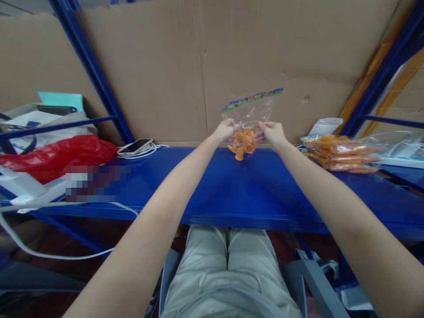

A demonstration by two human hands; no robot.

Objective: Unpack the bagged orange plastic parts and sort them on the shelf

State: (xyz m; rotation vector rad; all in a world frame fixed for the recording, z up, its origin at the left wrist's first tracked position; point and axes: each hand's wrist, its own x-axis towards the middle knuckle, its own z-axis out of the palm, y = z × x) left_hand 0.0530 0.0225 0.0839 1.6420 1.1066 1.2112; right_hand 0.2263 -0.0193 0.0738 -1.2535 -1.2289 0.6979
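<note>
My left hand (224,130) and my right hand (272,132) both pinch a clear plastic bag (251,111) with a colourful header strip, held upright over the back of the blue shelf (251,190). Orange plastic pieces (243,143) hang in the bag's bottom, just above the shelf surface. Each hand grips one side of the bag with closed fingers.
A stack of filled bags with orange contents (341,153) lies at the right. A phone (135,146) on a white cable, a red bag (56,157) and white items lie at the left. Cardboard (205,66) backs the shelf. Blue uprights stand on both sides.
</note>
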